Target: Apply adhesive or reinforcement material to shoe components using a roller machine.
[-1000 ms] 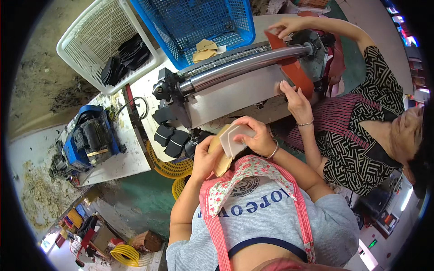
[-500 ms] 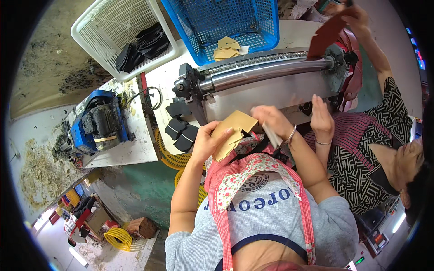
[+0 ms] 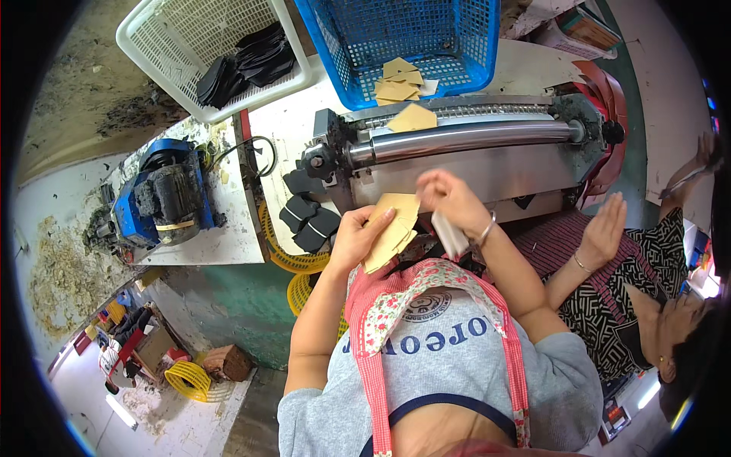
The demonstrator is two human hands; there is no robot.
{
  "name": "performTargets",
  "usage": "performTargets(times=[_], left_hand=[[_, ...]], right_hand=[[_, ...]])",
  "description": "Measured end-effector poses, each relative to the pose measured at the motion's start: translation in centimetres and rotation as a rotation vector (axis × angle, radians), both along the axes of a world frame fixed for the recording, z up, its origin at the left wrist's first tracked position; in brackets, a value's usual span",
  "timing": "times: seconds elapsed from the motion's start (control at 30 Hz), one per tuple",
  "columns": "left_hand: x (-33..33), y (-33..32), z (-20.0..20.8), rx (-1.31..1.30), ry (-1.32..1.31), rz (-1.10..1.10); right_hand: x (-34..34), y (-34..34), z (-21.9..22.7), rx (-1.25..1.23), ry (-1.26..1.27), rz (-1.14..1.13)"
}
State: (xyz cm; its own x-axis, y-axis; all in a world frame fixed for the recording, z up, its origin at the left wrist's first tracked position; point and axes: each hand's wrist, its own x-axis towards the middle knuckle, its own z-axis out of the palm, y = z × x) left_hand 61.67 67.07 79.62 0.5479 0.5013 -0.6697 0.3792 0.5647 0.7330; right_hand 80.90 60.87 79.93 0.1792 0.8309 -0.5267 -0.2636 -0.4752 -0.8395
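Left hand (image 3: 352, 242) clamped on tan stack (image 3: 390, 242); right hand (image 3: 451, 199) pinching top piece. Best peeled singly, fed flat and square to roller (image 3: 464, 139), fingers clear.

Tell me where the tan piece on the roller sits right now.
In the head view the tan piece lies on the roller, toward its left end, just below the blue basket and above the right hand.
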Motion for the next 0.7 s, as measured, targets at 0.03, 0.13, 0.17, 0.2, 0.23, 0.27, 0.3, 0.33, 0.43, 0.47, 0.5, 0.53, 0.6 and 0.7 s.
performTargets(times=[0.03, 0.13, 0.17, 0.2, 0.23, 0.27, 0.3, 0.33, 0.43, 0.47, 0.5, 0.53, 0.6, 0.7], left_hand=[[0.5, 0.1, 0.3, -0.009, 0.007, -0.003], [1.2, 0.0, 1.1, -0.004, -0.037, -0.045], [1.0, 0.0, 0.7, -0.084, -0.053, -0.029], [0.8, 0.2, 0.6, -0.117, -0.066, -0.02], [0.9, 0.1, 0.4, -0.126, -0.066, 0.017], [0.9, 0.1, 0.1, -0.133, -0.063, 0.055], [1.0, 0.0, -0.1, -0.136, -0.061, 0.055], [1.2, -0.2, -0.3, -0.12, -0.047, 0.062], [2.0, -0.1, -0.1, -0.071, -0.001, 0.032], [2.1, -0.2, 0.1, -0.041, 0.036, -0.001], [2.2, -0.3, 0.2, -0.045, 0.036, -0.002], [2.3, -0.5, 0.2, -0.096, -0.022, 0.026], [2.3, -0.4, 0.2, -0.145, -0.083, 0.051], [1.7, -0.2, -0.2, -0.184, -0.101, 0.174]], right_hand=[[0.6, -0.4, 0.2, -0.02, 0.02, 0.257], [1.0, -0.8, -0.3, -0.13, -0.009, 0.179], [1.2, -0.7, -0.7, -0.133, -0.01, 0.176], [1.3, -0.5, -1.4, -0.216, 0.057, -0.108], [1.4, -0.4, -1.8, -0.296, 0.124, -0.393], [1.1, 0.1, -1.3, -0.297, 0.126, -0.394], [0.9, 0.7, -0.3, -0.308, 0.195, -0.471], [0.7, 1.0, 0.2, -0.317, 0.264, -0.548], [0.1, -0.7, -0.8, -0.156, 0.061, -0.21], [0.0, -1.4, -0.8, -0.053, -0.086, 0.054], [0.2, -1.7, -0.9, -0.052, -0.031, 0.174], [0.2, -1.8, -0.9, -0.055, -0.03, 0.174], [0.5, -0.9, -0.6, -0.151, -0.061, -0.047], [0.7, -0.8, -1.7, -0.225, 0.016, -0.293]])
